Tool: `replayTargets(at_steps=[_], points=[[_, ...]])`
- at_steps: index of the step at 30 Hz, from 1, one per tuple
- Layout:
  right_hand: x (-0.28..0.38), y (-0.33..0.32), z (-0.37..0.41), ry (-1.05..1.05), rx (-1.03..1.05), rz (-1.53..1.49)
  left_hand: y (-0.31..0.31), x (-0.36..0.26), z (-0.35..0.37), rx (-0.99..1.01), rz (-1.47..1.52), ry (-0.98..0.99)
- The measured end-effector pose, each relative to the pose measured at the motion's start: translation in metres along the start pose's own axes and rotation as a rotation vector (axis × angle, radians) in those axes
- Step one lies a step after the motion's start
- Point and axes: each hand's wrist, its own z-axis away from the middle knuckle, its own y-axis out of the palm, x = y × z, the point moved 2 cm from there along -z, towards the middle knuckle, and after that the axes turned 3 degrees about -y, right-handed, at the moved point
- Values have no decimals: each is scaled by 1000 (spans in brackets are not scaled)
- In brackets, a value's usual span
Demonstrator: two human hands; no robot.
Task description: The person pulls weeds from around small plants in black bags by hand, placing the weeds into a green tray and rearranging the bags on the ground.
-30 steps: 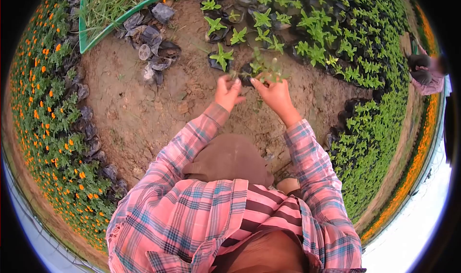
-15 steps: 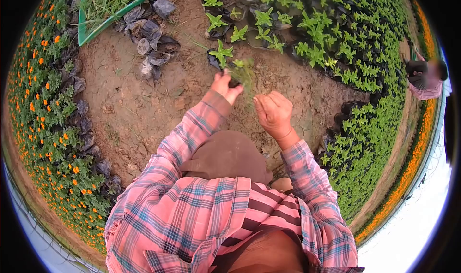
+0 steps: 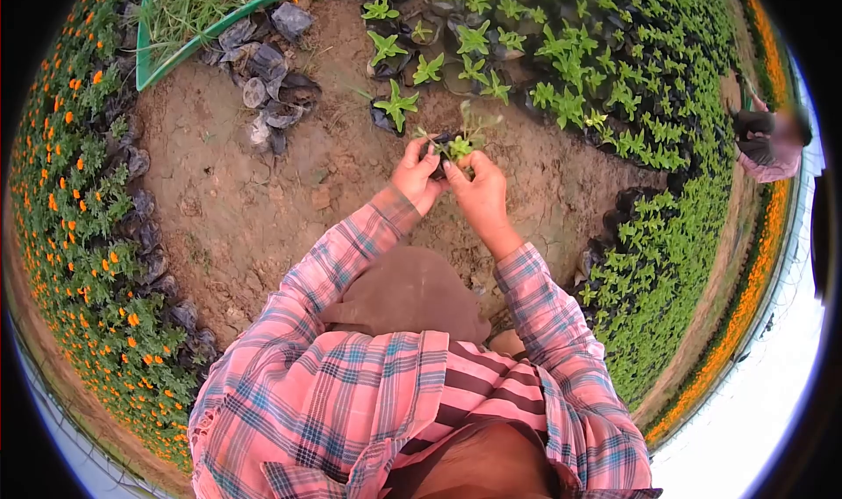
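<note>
My left hand (image 3: 414, 179) is closed around a small black plastic grow bag (image 3: 436, 154), held above the bare soil. A small light-green plant (image 3: 460, 147) shows at the top of the bag, with thin, paler stems (image 3: 474, 124) sticking out beyond it. From the other side my right hand (image 3: 482, 199) pinches at the greenery, thumb and fingers together. Exactly which stem lies between those fingers is hidden. Just past my left hand stands another bagged seedling (image 3: 396, 106) on the ground.
Rows of bagged seedlings (image 3: 561, 52) spread ahead and to the right. A green tray (image 3: 180, 53) of pulled grass stands at upper left, beside crumpled black bags (image 3: 267, 65). Orange-flowered plants (image 3: 88, 262) line the left. Another person (image 3: 772, 144) is at far right.
My right hand has moved left and up from beside the bag onto the plant. My left hand still holds the bag, which is now nearer my right hand.
</note>
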Motion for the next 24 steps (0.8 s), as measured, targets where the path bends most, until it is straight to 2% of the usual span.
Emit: replayTargets(at_steps=[2,4,6,8,9,11,16,18,20,24], points=[[3,2,4,-77,-7,34,2,-1,-2,-7,45,-26],[5,5,6,-336,-114,139,4,-2,-5,-29,134,-81],[9,3,4,-391,-133,113,3,-4,-8,-66,147,-90],[10,-1,3,-486,-143,116,5,-5,-10,262,389,-308],[10,-3,2,-490,-144,119,6,-3,-12,267,390,-306],[11,-6,2,-551,-113,150,6,1,-16,17,290,-295],[18,-20,8,-581,-90,128,20,-14,-7,116,167,-419],[16,-23,11,-598,-76,129,28,-17,0,119,266,-571],[12,-23,12,-650,30,173,23,-13,0,131,217,-572],[8,-22,14,-700,94,211,18,-6,2,221,133,-527]])
